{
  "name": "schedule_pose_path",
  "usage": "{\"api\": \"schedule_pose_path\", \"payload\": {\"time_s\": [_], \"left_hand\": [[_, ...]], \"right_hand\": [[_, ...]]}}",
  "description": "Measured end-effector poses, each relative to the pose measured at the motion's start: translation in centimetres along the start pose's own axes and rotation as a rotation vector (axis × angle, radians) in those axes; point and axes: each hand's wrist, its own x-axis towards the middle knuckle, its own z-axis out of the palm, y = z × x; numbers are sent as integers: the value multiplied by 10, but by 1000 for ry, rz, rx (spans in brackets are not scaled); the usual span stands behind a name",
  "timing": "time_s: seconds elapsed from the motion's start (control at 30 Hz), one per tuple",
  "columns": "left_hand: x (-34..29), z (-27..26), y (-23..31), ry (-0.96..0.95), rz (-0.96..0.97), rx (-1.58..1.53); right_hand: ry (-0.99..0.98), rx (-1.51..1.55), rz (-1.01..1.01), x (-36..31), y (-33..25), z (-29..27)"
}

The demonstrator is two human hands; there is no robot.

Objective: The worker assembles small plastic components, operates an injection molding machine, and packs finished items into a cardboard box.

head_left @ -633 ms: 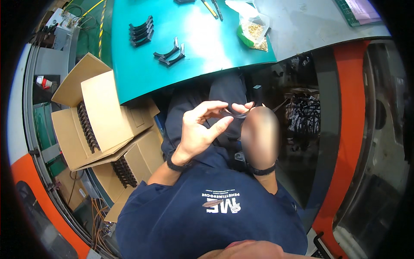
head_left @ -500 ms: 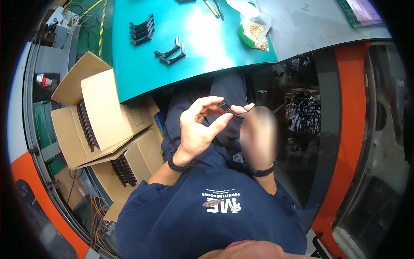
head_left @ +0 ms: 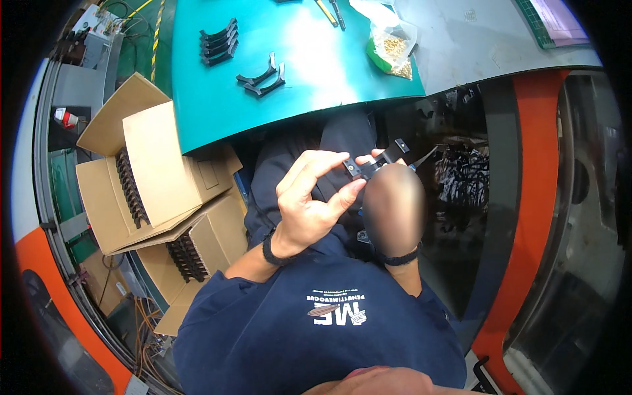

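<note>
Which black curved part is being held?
The curved part between left hand and right hand; the pieces on the green mat lie untouched.

Left of the left hand (head_left: 304, 204) sit two open boxes (head_left: 153, 164), and farther left a small fitting (head_left: 66, 118) (red and white, too small to tell exactly). Beyond the hand spreads a green mat (head_left: 217, 118) bearing two slim tools (head_left: 326, 12), striped tape (head_left: 156, 46) running along its left. Well to the hand's right are a purple sheet (head_left: 558, 21) and an orange post (head_left: 538, 131).
</note>
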Motion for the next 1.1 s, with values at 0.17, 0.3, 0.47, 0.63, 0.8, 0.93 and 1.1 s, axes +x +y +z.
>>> {"api": "schedule_pose_path", "payload": {"time_s": [0.17,0.3,0.47,0.63,0.8,0.93,1.1], "left_hand": [[4,3,8,44,72,56],[7,11,9,219,14,190],[11,11,2,-125,90,158],[17,11,-3,-210,9,137],[15,-7,9,-217,-258,-143],[13,-12,20,-125,-326,-228],[14,-18,30,-96,-311,-101]], "right_hand": [[-55,176,159,1,5,-5],[133,17,-101,1,11,5],[230,-468,-463,3,19,17],[81,-576,-373,-6,15,22],[-87,-634,-247,-12,-22,11],[-128,-761,-314,-6,-42,17],[30,-1267,-654,-8,-46,43]]}}
